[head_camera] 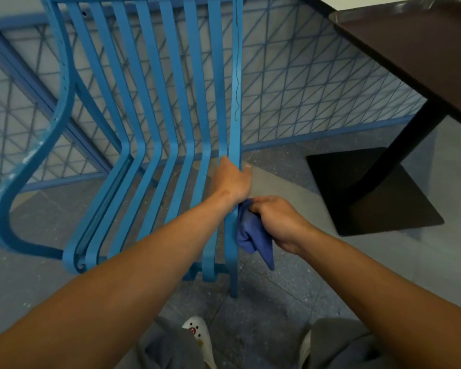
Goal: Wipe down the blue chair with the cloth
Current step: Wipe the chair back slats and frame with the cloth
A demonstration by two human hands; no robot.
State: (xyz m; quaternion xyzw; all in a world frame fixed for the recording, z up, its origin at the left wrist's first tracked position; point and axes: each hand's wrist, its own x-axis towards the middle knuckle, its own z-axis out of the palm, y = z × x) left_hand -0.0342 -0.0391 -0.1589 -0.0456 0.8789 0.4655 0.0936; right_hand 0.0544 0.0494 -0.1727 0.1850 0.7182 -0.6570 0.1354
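Blue chair (155, 123) of painted metal slats, bent mid-length, curved armrest at left with chipped paint, standing on grey speckled floor (277, 315). Left hand (232, 179) wrapped tight round rightmost slat. Right hand (277, 219) just near of it, clutching bunched blue cloth (250, 235) against same slat. Blue mesh fence (304, 89) behind. Dark table (415, 57) far right.

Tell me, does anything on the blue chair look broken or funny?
Yes. The curved armrest on the left of the blue chair has pale patches where the paint looks chipped or scuffed. A thin dark squiggly line also runs down the rightmost slat, above the left hand; I cannot tell whether it is a crack or a thread.
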